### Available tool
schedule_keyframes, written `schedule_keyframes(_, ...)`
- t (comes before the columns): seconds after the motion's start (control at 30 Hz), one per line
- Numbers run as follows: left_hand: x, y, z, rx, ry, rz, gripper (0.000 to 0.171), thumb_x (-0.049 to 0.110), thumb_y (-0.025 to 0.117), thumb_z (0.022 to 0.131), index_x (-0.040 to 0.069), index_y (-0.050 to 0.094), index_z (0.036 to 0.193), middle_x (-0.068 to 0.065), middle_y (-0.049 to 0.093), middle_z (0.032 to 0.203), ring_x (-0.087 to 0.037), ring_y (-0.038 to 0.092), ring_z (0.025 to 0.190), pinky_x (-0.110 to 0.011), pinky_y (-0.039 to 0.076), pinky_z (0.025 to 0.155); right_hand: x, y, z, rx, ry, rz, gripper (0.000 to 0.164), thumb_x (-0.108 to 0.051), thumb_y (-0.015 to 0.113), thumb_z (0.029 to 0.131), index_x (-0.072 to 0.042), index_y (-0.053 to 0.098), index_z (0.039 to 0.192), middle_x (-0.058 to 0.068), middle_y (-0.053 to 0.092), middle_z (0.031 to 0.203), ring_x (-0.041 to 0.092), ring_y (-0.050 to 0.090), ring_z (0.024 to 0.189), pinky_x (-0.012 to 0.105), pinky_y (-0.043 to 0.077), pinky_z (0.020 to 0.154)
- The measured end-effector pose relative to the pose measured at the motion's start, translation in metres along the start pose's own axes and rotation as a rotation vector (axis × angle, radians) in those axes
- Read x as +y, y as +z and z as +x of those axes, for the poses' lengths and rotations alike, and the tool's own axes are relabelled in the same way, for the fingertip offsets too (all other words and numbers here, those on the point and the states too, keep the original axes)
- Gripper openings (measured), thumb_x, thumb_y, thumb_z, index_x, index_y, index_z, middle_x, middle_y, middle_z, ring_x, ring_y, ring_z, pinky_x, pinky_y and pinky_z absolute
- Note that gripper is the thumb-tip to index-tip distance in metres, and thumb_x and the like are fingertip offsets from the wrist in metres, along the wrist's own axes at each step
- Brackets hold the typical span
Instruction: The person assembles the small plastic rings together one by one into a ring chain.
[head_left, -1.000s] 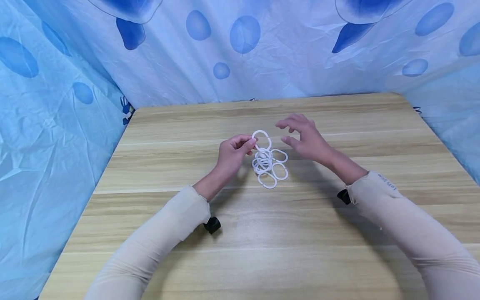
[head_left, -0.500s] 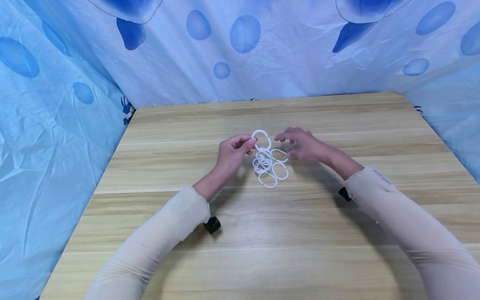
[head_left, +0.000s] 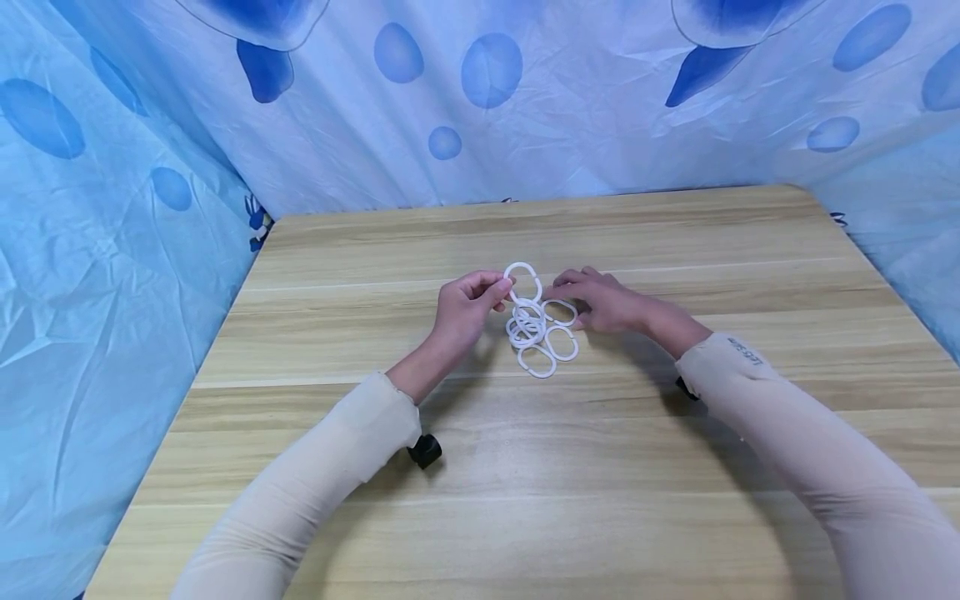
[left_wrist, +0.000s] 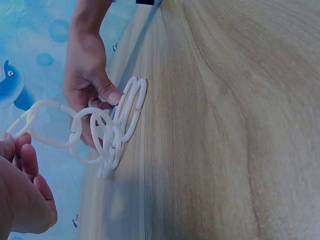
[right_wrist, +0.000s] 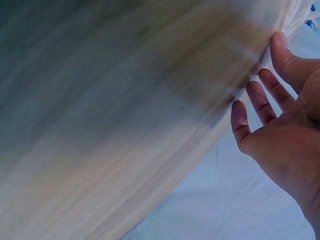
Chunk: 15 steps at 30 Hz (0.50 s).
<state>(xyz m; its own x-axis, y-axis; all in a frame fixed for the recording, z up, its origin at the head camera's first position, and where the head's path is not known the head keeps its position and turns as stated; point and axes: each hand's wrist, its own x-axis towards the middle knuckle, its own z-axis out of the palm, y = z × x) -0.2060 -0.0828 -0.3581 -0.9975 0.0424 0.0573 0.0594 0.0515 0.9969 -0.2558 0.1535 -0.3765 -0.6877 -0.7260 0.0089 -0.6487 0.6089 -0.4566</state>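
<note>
My left hand pinches a white plastic curtain ring between thumb and fingers, holding it raised over the table. In the left wrist view this ring links into a second ring, and more rings hang below, down to the tabletop. Beneath, several white rings lie overlapping in a small cluster, with one ring spread toward the near side. My right hand is low at the cluster's right side, its thumb and bent fingers right at an outer ring. The right wrist view shows its fingers apart with nothing between them.
The wood-grain table extends on all sides of the rings. A blue and white patterned sheet hangs behind the table and along its sides. A black wrist camera sits under the left cuff.
My right hand has come down and slightly toward the near side, reaching the right edge of the ring cluster. My left hand keeps its pinch on the raised ring and has barely moved.
</note>
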Motion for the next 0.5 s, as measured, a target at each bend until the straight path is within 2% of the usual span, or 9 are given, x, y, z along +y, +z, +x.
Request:
schedule_keyframes(0.17,0.0013,0.0003,-0.0010,0.001,-0.003,-0.004,0.017,0.011,0.067,0.091,-0.002,0.069,0.100,-0.006,0.070,0.085,-0.022,0.061,0.075,-0.022,0.051,0.069,0.0038,0.0021,0.0006,0.033,-0.028,-0.017,0.056,0.006,0.075,0.074,-0.008,0.062,0.127,0.015,0.053,0.129,0.036,0.045,0.113,0.056,0.036,0.090)
schedule_keyframes(0.3,0.0018,0.0002,-0.0017,0.004,-0.004,-0.005,0.016,0.011,0.067,0.091,-0.002,0.069,0.100,-0.006,0.070,0.085,-0.028,0.061,0.078,-0.022,0.051,0.069,0.0068,0.0044,0.0024,0.058,-0.055,-0.024,0.055,0.005,0.076,0.071,-0.006,0.062,0.123,0.013,0.055,0.125,0.034,0.047,0.111,0.054,0.037,0.090)
schedule_keyframes(0.43,0.0015,0.0002,-0.0019,0.003,-0.003,-0.001,0.016,0.011,0.067,0.091,-0.002,0.070,0.100,-0.005,0.070,0.084,-0.036,0.061,0.083,-0.022,0.051,0.069,0.0077,0.0056,0.0035,0.072,-0.064,-0.020,0.054,0.004,0.077,0.070,-0.005,0.061,0.120,0.012,0.057,0.112,0.030,0.049,0.103,0.048,0.039,0.089)
schedule_keyframes(0.5,0.0011,0.0001,-0.0019,0.004,-0.003,0.003,0.016,0.011,0.067,0.091,-0.002,0.070,0.100,-0.004,0.069,0.083,-0.036,0.061,0.083,-0.022,0.051,0.069,0.0076,0.0064,0.0035,0.074,-0.057,-0.016,0.053,0.004,0.077,0.071,-0.004,0.060,0.121,0.012,0.056,0.105,0.027,0.049,0.097,0.044,0.040,0.087)
